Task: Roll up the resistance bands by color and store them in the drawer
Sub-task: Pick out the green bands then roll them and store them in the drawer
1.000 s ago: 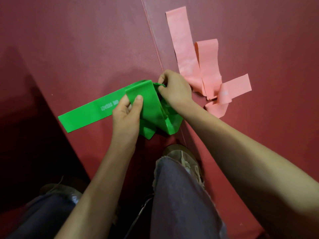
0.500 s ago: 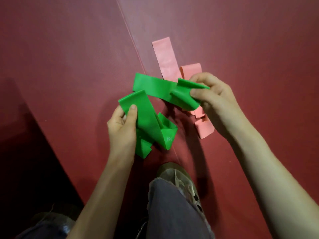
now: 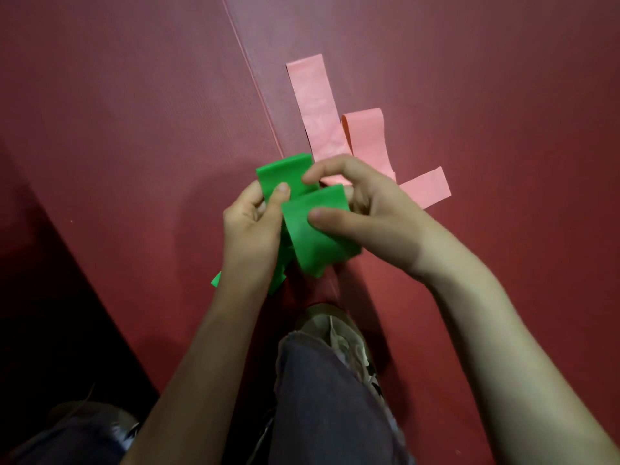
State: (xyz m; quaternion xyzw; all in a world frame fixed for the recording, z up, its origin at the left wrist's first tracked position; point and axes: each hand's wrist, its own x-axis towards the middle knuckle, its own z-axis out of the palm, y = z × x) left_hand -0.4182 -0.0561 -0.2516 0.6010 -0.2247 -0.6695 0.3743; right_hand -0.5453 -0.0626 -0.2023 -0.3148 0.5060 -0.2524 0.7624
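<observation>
Both the left hand (image 3: 250, 226) and the right hand (image 3: 369, 209) pinch the folded green band (image 3: 308, 229) with curled fingers, just in front of the pink band (image 3: 312, 95) lying on the red mat (image 3: 134, 129).

I see a bright green band (image 3: 312, 236), one plain colour all over. Just past the green band lies a pale pink band (image 3: 310, 99), with one strip a bit more orange. Under the green band the mat (image 3: 134, 129) is dark red with fine ribs, and a thin lighter line (image 3: 250, 85) runs along it. Below the green band are a tan shoe (image 3: 318, 318) with white laces and a grey-purple trouser leg (image 3: 328, 414). Left of the green band the ground (image 3: 33, 330) looks almost black
</observation>
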